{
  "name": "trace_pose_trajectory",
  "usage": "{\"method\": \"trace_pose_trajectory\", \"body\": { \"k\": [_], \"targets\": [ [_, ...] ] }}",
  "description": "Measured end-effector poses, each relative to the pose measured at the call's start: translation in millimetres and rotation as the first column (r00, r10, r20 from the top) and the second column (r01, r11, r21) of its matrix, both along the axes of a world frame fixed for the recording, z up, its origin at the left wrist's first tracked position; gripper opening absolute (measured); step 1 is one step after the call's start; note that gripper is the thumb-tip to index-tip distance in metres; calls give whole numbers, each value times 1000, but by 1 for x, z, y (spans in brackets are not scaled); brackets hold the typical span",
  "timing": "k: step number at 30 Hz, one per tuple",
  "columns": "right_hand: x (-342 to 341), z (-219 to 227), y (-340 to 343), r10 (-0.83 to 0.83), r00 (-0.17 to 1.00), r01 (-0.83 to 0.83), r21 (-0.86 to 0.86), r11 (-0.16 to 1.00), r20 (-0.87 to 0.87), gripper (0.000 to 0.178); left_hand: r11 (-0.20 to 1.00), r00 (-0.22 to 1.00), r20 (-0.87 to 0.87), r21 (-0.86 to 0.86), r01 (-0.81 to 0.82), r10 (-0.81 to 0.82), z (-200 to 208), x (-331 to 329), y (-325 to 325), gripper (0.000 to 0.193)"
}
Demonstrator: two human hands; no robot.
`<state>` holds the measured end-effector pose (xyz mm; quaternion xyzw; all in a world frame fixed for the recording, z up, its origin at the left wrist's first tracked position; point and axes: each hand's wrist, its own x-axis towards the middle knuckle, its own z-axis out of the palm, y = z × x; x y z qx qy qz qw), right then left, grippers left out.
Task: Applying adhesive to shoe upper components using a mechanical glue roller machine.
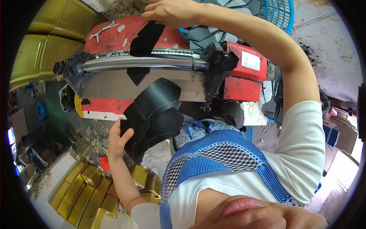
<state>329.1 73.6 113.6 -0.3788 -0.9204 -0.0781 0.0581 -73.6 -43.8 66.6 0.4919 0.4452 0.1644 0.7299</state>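
My left hand (117, 140) is closed on the edge of several black leather pieces (155, 110), which are curved, overlap and have pale dashed marks. They fan out in front of the steel plate (108, 84) of a red machine (246, 88). Another black leather piece (146, 40) lies across the chrome roller (114, 65); its pointed end shows on the plate on my side. My right arm reaches over the machine, and my right hand (169, 12) has its fingers curled at the far end of that piece. Its fingertips are partly hidden.
Behind the machine, a blue basket (277, 17) holds several grey and black cut pieces. Pale scraps (103, 31) lie on the red top. Gold-coloured boxes (82, 191) stand low at the left, with gold panels (45, 53) at the upper left. More cut pieces (272, 95) are stacked at the right.
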Motion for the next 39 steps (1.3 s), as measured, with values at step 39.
{"method": "trace_pose_trajectory", "body": {
  "k": [39],
  "targets": [
    [120,39,-26,-46,998,13,521,854,50,17,970,879,-417,-34,240,-232,-28,36,34,20]
  ]
}}
